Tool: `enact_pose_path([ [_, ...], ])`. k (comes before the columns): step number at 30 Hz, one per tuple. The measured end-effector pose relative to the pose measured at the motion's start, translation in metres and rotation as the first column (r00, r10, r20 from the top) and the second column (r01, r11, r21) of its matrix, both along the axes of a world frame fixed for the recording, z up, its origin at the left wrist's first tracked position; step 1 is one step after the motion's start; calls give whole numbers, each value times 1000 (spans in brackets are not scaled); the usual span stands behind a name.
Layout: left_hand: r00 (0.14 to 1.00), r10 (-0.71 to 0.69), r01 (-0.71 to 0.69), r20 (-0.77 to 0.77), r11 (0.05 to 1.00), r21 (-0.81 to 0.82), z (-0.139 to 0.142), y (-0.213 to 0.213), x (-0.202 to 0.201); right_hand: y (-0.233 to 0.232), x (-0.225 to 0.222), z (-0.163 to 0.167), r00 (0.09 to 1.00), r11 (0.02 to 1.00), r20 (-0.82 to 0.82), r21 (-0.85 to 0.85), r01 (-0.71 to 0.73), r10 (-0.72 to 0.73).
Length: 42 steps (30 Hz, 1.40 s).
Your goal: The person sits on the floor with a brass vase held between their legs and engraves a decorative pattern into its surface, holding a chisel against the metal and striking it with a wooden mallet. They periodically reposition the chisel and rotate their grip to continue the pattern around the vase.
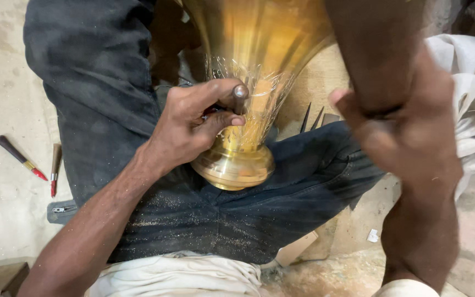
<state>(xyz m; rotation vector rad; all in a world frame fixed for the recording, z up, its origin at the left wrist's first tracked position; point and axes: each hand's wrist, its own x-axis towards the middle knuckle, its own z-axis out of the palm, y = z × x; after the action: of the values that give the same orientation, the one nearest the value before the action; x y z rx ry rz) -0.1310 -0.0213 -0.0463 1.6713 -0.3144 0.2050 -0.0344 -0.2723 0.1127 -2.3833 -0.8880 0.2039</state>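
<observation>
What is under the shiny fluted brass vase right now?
The brass vase lies across the person's lap, its round foot resting on dark denim trousers dusted with metal filings. The left hand presses a metal punch against it. The trousers hide the floor beneath.

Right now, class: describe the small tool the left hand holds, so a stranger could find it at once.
Start at the big flared brass vessel resting across the person's lap. The left hand presses against its engraved neck, fingers pinching a short metal punch. Unlike the red-tipped tools lying on the floor, it is dull grey, round-headed and touching the brass.
</observation>
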Motion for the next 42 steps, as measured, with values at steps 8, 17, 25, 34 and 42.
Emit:
enact_pose_path([
  [8, 1000, -9, 9, 6, 1000, -22, -3, 1, 1, 1, -11, 2, 949, 819, 279, -573, 44, 144],
  [17, 986, 19, 14, -164, 980, 198, -13, 3, 3, 0, -14, 6, 937, 717, 327, -682, 145, 121],
  [25, 998, 49, -48, 34, 999, -25, -1, 11, 9, -5, -9, -2, 900, 957, 433, -279, 85, 46],
  [34, 995, 88, -88, 54, 996, 3, 1, 19, 6, 32, 2, 15, 901, 862, 396, -504, 55, 174],
  [42, 996, 79, -79, 45, 997, 4, -2, 21, 4, 38, -5, 17, 932, 863, 331, -503, 41, 148],
])
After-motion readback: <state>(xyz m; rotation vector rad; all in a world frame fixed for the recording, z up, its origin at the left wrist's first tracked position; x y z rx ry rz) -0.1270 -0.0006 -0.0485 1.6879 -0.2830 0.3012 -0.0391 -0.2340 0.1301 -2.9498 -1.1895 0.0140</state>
